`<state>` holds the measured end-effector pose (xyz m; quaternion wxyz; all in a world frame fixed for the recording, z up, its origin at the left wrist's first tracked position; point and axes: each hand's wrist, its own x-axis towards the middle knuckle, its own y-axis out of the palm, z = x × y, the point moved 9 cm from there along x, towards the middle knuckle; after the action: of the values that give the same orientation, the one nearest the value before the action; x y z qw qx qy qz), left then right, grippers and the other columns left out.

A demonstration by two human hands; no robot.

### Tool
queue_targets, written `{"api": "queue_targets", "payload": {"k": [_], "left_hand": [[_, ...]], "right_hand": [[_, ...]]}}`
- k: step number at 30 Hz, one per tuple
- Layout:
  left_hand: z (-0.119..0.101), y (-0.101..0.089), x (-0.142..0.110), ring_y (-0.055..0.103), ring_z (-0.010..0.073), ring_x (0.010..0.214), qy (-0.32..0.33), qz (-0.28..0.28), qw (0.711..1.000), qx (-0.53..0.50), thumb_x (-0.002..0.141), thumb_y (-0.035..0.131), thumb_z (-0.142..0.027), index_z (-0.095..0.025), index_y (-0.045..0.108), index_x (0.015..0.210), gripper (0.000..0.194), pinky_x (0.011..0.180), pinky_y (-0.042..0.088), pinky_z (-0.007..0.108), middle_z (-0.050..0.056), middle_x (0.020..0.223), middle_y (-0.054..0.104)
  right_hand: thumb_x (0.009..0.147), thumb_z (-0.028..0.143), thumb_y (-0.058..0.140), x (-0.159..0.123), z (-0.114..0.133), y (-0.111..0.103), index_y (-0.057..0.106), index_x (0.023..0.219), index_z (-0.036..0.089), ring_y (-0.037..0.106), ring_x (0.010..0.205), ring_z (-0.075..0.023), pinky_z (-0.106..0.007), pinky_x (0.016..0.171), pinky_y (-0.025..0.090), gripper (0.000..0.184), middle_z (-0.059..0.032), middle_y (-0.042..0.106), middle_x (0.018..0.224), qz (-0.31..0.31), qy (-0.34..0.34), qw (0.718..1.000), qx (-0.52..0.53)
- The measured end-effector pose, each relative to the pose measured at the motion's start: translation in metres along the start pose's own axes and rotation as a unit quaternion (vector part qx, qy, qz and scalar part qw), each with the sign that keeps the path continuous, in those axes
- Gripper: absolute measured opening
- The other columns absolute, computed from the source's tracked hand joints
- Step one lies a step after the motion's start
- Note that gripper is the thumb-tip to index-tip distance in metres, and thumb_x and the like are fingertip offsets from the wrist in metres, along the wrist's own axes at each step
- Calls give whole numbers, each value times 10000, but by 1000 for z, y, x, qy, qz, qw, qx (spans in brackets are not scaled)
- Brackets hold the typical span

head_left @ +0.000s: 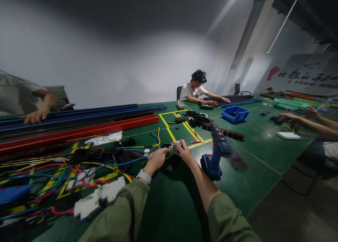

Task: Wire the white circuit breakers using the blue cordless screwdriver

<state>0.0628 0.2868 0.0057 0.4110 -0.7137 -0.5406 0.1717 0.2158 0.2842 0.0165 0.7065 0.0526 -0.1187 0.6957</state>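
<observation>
Both my hands meet over the green table. My left hand [156, 161], with a pale watch on its wrist, is closed, and its thumb and fingertips pinch the left end of a small light-grey piece with red marks [172, 148]. A dark part shows at that end. My right hand [185, 153] has its fingers closed on the right end of the same piece. The fingers hide much of it, so its exact kind cannot be made out. To the right of my right hand stands a blue cordless drill [216, 152].
Coloured wires [52, 178] and white parts [99, 196] cover the left side. Orange [105, 128] and blue rails [111, 111] lie behind them. A blue bin [235, 114] and black parts [195, 119] are farther back. Co-workers' hands [37, 115] are at the table's far side and right.
</observation>
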Motion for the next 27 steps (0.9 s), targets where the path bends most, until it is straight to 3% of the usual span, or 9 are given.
{"api": "queue_targets", "payload": {"k": [6, 11, 14, 17, 20, 23, 24, 25, 27], "left_hand": [[2, 1, -1, 652, 197, 879, -4, 13, 1000, -20, 945, 353, -350, -288, 631, 1107, 327, 762, 431, 278, 8, 943, 717], [-8, -2, -4, 627, 214, 1027, 29, 18, 998, -58, 886, 472, -355, -324, 485, 1333, 448, 880, 427, 303, -6, 1161, 669], [-13, -4, -6, 620, 223, 1049, 40, 11, 997, -60, 851, 536, -458, -343, 501, 1326, 490, 879, 431, 301, -16, 1183, 663], [-15, -6, -6, 634, 215, 1016, 29, -4, 997, -64, 880, 475, -534, -354, 582, 1236, 413, 825, 440, 283, -26, 1107, 696], [-17, -6, -5, 636, 206, 1002, 30, -10, 997, -73, 906, 418, -546, -333, 641, 1142, 388, 812, 437, 273, -20, 1073, 708], [-12, -2, -3, 636, 205, 970, 12, -7, 997, -81, 898, 409, -571, -313, 651, 1128, 422, 802, 441, 274, -7, 1045, 713], [-10, 0, -2, 637, 202, 945, 5, -2, 996, -87, 896, 405, -577, -305, 652, 1126, 434, 791, 445, 273, -4, 1020, 716], [-8, 2, 0, 638, 199, 926, 0, 5, 995, -96, 895, 401, -578, -297, 655, 1123, 442, 785, 448, 274, -2, 1002, 716], [-5, 3, 4, 633, 197, 916, -6, 15, 993, -117, 892, 401, -571, -273, 663, 1108, 451, 800, 454, 281, 3, 995, 713]], "right_hand": [[804, 460, 623, -3, 8, 7, 498, 983, 228, 593, 817, -176, -306, 762, 474, 319, -4, 625, 886, 14, -27, 999, -16], [804, 451, 615, -6, 13, 7, 470, 978, 230, 601, 802, -183, -328, 763, 491, 316, 1, 615, 859, 9, -35, 999, -30], [814, 441, 606, -9, 15, 8, 459, 983, 231, 606, 820, -189, -336, 769, 494, 307, -6, 614, 878, 15, -45, 998, -46], [845, 438, 562, -12, 20, 9, 464, 1004, 227, 601, 861, -200, -352, 793, 488, 282, -26, 614, 917, 27, -56, 993, -101], [838, 438, 564, -22, 39, -4, 473, 1050, 204, 556, 1004, -245, -411, 889, 443, 329, -92, 585, 1048, -52, -87, 969, -227], [854, 390, 544, -51, 72, -14, 477, 1112, 179, 466, 1143, -288, -459, 974, 364, 340, -161, 517, 1169, -163, -133, 917, -339], [873, 361, 513, -61, 79, -7, 492, 1097, 181, 475, 1124, -283, -450, 964, 369, 287, -158, 528, 1141, -150, -142, 911, -357], [885, 336, 491, -71, 83, 10, 519, 1050, 191, 504, 1072, -268, -424, 931, 393, 222, -140, 554, 1082, -84, -153, 911, -373], [881, 314, 494, -98, 81, 56, 571, 964, 218, 549, 988, -240, -381, 888, 418, 148, -91, 600, 994, 105, -174, 895, -397]]}}
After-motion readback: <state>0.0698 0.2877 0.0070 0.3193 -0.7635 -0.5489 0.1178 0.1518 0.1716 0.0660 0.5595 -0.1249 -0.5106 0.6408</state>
